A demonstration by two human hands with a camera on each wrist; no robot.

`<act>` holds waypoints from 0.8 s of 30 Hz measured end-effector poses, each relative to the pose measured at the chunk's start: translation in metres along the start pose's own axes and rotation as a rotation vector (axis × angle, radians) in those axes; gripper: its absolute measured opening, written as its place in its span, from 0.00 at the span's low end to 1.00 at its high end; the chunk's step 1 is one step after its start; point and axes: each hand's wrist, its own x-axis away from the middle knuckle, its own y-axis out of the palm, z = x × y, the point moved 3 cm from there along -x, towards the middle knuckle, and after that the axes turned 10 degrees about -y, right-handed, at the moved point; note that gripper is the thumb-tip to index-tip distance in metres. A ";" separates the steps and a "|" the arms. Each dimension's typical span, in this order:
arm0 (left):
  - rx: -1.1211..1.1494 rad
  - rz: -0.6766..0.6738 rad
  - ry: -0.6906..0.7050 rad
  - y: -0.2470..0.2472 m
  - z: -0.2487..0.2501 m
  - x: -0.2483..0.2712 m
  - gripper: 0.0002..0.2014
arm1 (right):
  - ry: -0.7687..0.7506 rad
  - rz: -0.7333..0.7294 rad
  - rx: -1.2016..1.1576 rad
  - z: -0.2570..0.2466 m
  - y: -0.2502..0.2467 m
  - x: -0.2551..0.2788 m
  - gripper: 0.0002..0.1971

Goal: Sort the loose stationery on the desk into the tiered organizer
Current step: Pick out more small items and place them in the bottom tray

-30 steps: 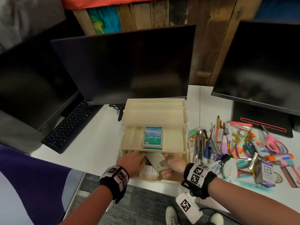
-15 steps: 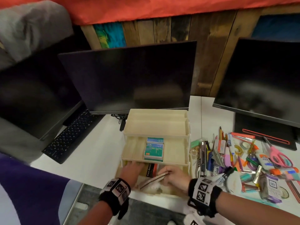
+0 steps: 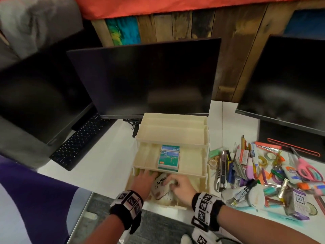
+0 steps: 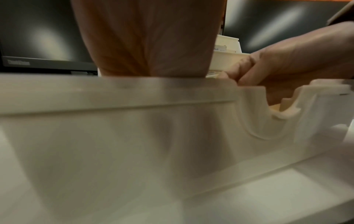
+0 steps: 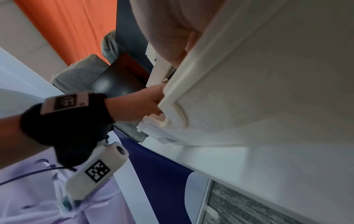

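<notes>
The cream tiered organizer [image 3: 172, 127] stands at the desk's front edge, below the middle monitor. Its middle tier holds two green staple boxes [image 3: 169, 160]. Both hands are in the bottom tier. My right hand [image 3: 175, 184] curls its fingers over a flat grey packet with printed lettering [image 3: 161, 186], which lies tilted there. My left hand [image 3: 145, 175] lies flat just left of the packet, its straight fingers reaching under the middle tier. In the left wrist view the organizer's front wall [image 4: 134, 121] fills the frame, with my right hand [image 4: 287, 63] curled behind it. Fingertips are hidden in both wrist views.
A heap of loose stationery [image 3: 255, 171] covers the desk right of the organizer: pens, markers, tape, glue and pink scissors [image 3: 306, 166]. A black keyboard [image 3: 77, 143] lies at the left. Three dark monitors stand behind. The desk edge runs just under my wrists.
The packet stood on edge in my right hand; now it lies flatter in the bottom tier, lettering up. Both hands have stayed in the tier.
</notes>
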 end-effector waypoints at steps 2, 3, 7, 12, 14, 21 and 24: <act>-0.032 -0.002 -0.011 0.001 0.000 0.000 0.34 | -0.037 -0.012 0.019 0.001 0.006 -0.008 0.27; -0.034 -0.006 -0.015 0.001 0.000 0.000 0.35 | -0.065 -0.019 0.050 0.002 0.009 -0.011 0.28; -0.019 -0.013 -0.012 0.002 0.000 0.000 0.39 | 0.065 0.037 0.219 0.011 0.012 -0.015 0.15; 0.005 -0.002 0.006 0.004 -0.003 -0.002 0.42 | 0.234 0.219 0.017 0.026 0.001 -0.017 0.05; 0.022 -0.009 0.000 0.006 -0.003 -0.003 0.41 | 0.359 0.166 -0.202 0.031 0.002 -0.017 0.02; 0.055 0.038 -0.014 0.005 -0.002 -0.002 0.34 | 0.353 0.082 -0.554 0.007 0.021 -0.026 0.15; 0.095 0.039 0.006 0.001 -0.005 0.001 0.31 | 0.401 0.074 -0.655 0.015 0.025 -0.033 0.16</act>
